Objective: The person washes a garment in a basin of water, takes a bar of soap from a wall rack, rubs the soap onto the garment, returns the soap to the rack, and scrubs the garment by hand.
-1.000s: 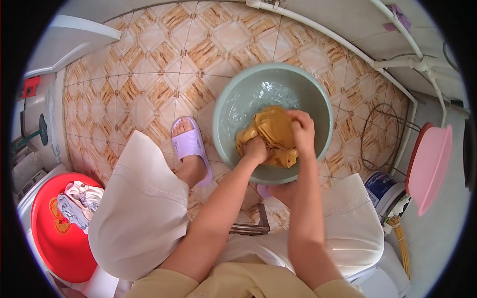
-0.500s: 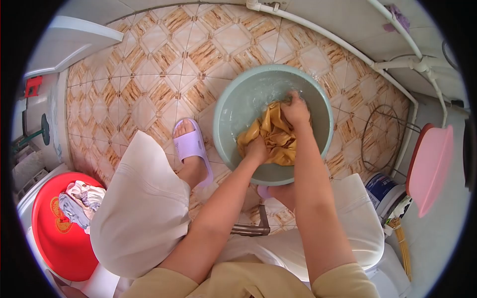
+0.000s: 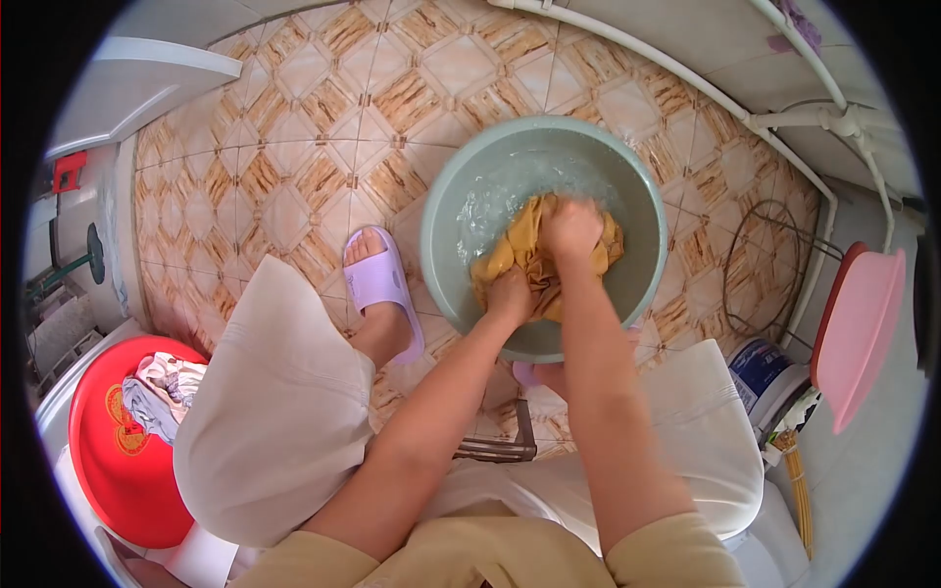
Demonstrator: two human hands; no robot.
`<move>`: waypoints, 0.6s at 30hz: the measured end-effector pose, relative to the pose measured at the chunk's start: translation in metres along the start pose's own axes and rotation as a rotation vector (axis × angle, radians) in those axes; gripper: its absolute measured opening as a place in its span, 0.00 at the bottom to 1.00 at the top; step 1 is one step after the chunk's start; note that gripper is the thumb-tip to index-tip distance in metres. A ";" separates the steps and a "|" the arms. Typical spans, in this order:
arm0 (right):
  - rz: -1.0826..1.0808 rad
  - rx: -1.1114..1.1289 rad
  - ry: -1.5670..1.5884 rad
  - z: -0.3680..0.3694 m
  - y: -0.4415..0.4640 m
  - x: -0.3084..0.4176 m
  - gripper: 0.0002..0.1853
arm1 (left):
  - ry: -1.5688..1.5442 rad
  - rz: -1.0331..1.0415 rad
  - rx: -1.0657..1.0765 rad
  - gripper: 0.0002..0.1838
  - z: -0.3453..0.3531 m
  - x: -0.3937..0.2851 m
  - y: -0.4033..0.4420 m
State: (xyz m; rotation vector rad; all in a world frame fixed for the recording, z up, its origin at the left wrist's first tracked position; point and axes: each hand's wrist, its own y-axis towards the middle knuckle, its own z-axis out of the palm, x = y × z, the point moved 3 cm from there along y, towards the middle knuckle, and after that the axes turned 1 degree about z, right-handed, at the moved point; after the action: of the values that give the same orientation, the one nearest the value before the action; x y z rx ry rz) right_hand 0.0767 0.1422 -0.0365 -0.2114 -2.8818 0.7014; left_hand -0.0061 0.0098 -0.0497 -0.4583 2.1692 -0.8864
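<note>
A grey-green basin (image 3: pixel 441 265) with water in it stands on the tiled floor between my feet. Wet mustard-yellow cloth (image 3: pixel 524 235) lies bunched in its lower middle. My left hand (image 3: pixel 511 297) grips the cloth's near left part, its fingers partly sunk in the folds. Closed on the cloth's upper part, my right hand (image 3: pixel 572 229) is a little blurred, and its fingertips are hidden.
A red basin (image 3: pixel 147 490) with crumpled clothes (image 3: pixel 162 392) is at the left. A pink basin (image 3: pixel 863 333), a bucket (image 3: pixel 760 377) and a wire rack (image 3: pixel 730 279) stand at the right. White pipes (image 3: pixel 676 83) run along the wall.
My right hand has moved slightly left and down, from spread over the cloth to closed on it. The cloth has been bunched differently. My left hand has stayed nearly in place.
</note>
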 end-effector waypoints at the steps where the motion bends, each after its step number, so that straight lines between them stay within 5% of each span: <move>1: 0.126 0.187 0.022 -0.001 0.012 -0.003 0.20 | 0.003 0.005 -0.008 0.19 -0.003 0.000 0.001; 5: -0.001 0.000 0.535 -0.011 0.022 -0.029 0.20 | 0.011 0.023 0.040 0.23 0.003 0.006 0.010; 8: -0.210 -0.274 0.440 -0.030 -0.019 -0.042 0.21 | 0.016 0.034 0.013 0.25 0.002 0.001 0.009; 12: -0.018 -0.290 0.580 0.005 -0.084 -0.040 0.24 | 0.015 0.132 -0.169 0.21 0.003 -0.002 0.004; 14: 0.048 -0.401 0.265 0.005 -0.121 -0.005 0.27 | -0.008 0.124 -0.066 0.22 0.010 0.009 0.013; 18: 0.148 -0.299 0.215 0.015 -0.106 -0.010 0.29 | 0.133 -0.030 0.044 0.22 0.016 0.015 0.023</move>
State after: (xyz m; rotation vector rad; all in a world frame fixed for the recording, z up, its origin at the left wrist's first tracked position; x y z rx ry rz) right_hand 0.0730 0.0405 -0.0009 -0.5098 -2.7680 0.2444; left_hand -0.0051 0.0098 -0.0817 -0.4210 2.2636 -1.0045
